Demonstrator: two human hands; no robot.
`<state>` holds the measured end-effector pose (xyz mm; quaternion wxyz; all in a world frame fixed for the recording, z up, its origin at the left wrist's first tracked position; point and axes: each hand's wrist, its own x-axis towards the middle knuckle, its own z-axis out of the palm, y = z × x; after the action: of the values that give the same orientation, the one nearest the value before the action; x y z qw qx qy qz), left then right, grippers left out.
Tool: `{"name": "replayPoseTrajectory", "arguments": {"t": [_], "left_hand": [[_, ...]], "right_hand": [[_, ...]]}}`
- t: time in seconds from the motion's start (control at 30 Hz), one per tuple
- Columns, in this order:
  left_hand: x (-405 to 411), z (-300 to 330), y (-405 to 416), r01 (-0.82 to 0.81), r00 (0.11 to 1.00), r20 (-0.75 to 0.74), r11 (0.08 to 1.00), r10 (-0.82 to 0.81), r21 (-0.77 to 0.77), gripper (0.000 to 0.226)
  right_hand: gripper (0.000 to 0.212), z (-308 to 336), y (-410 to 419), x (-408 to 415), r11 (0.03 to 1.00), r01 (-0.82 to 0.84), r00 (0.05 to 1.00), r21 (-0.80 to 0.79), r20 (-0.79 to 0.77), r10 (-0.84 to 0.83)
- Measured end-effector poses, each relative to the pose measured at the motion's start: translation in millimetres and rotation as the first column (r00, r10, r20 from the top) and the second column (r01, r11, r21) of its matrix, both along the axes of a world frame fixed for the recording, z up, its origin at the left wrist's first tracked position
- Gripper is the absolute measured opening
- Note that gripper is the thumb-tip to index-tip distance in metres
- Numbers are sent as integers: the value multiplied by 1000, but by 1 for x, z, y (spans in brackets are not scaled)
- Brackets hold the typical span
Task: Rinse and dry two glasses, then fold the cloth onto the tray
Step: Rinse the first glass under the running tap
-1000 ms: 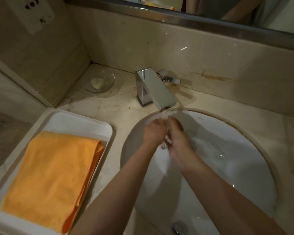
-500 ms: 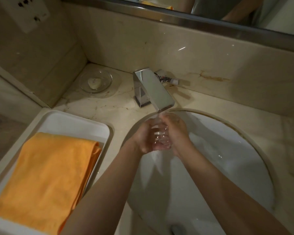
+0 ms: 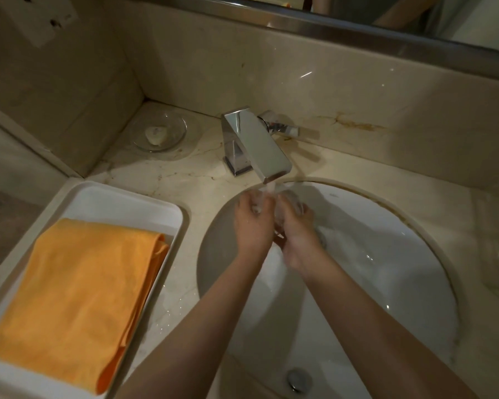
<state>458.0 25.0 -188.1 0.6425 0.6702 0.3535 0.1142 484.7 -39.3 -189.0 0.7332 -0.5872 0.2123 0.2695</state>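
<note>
Dimly lit, marble counter (image 3: pixel 185 180) holds white basin (image 3: pixel 386 254), tray (image 3: pixel 121 203), chrome faucet (image 3: pixel 257 142).

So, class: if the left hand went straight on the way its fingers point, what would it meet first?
The left hand points up-frame at the faucet. It would likely meet the water stream first, then the spout just beyond, though depth is hard to judge.

Your tray (image 3: pixel 121 201) sits lower left of the frame, cloth (image 3: pixel 78 298) lying in it. The sink (image 3: pixel 401 254) fills the lower right, faucet (image 3: pixel 255 142) above it.
</note>
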Motion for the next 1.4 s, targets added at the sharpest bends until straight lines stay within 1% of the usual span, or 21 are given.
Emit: {"name": "replayPoseTrajectory", "arguments": {"t": [0.1, 0.17, 0.23, 0.33, 0.4, 0.5, 0.57, 0.63, 0.73, 0.77, 0.83, 0.93, 1.03, 1.1, 1.17, 1.2, 1.27, 1.3, 1.33, 1.37, 1.4], "left_hand": [[-1, 4, 6, 102, 994, 22, 962, -111, 253, 23], [0, 9, 9, 132, 988, 36, 950, -148, 281, 15], [0, 16, 6, 147, 985, 70, 975, -161, 168, 14], [1, 27, 7, 172, 983, 77, 979, -165, -105, 25], [-1, 29, 14, 228, 973, 82, 953, -216, -201, 26], [-5, 20, 24, 396, 916, 216, 854, -340, -337, 22], [-6, 11, 29, 439, 898, 174, 832, -403, -339, 32], [-3, 2, 38, 461, 883, 57, 842, -465, -280, 34], [7, 6, 49, 526, 829, -157, 844, -536, -108, 18], [11, 10, 51, 581, 795, -239, 813, -558, 34, 11], [16, 19, 51, 659, 752, -332, 673, -570, 337, 8], [15, 19, 43, 610, 754, -179, 574, -632, 546, 12], [9, 12, 40, 482, 689, 18, 477, -724, 735, 18], [7, 8, 40, 410, 662, 62, 430, -747, 804, 16], [8, 4, 38, 397, 701, 99, 501, -706, 769, 16], [8, 6, 36, 407, 763, 108, 604, -637, 686, 18], [7, 9, 31, 342, 914, 73, 852, -400, 395, 13], [4, 10, 30, 246, 957, 59, 907, -282, 341, 11], [0, 12, 29, 133, 978, 88, 894, -188, 427, 10], [-3, 12, 29, 45, 976, 156, 836, -155, 547, 11], [-8, 12, 27, 9, 957, 218, 769, -192, 639, 10]], "right_hand": [[45, 5, -7, 10, 985, -136, 985, -108, 90, 146], [35, 7, -10, 13, 969, -188, 978, -159, 66, 200], [32, 8, -9, 14, 980, -135, 991, -149, -8, 135], [32, 12, -8, 17, 994, -62, 994, -87, -91, 54], [34, 17, -12, 19, 993, -100, 987, -57, -129, 92], [34, 19, -15, 21, 989, -146, 971, 9, -189, 145], [32, 19, -15, 24, 973, -216, 962, -76, -188, 199], [31, 20, -14, 25, 933, -311, 945, -182, -168, 282], [33, 24, -16, 24, 822, -495, 868, -281, -194, 456], [32, 25, -17, 24, 781, -549, 835, -297, -215, 506], [32, 28, -20, 25, 735, -606, 795, -304, -242, 555], [33, 31, -22, 26, 726, -631, 775, -273, -258, 577], [33, 33, -24, 28, 701, -657, 754, -278, -271, 599], [32, 35, -25, 30, 659, -686, 727, -308, -280, 627], [32, 35, -24, 33, 662, -675, 737, -325, -279, 615], [33, 35, -23, 34, 686, -651, 759, -326, -275, 590], [36, 34, -23, 37, 753, -579, 815, -313, -266, 515], [37, 34, -23, 37, 793, -533, 843, -295, -264, 469], [36, 34, -23, 38, 832, -482, 870, -275, -263, 417], [34, 34, -24, 38, 865, -430, 894, -257, -257, 368], [32, 34, -25, 38, 887, -386, 913, -252, -243, 328]]}}
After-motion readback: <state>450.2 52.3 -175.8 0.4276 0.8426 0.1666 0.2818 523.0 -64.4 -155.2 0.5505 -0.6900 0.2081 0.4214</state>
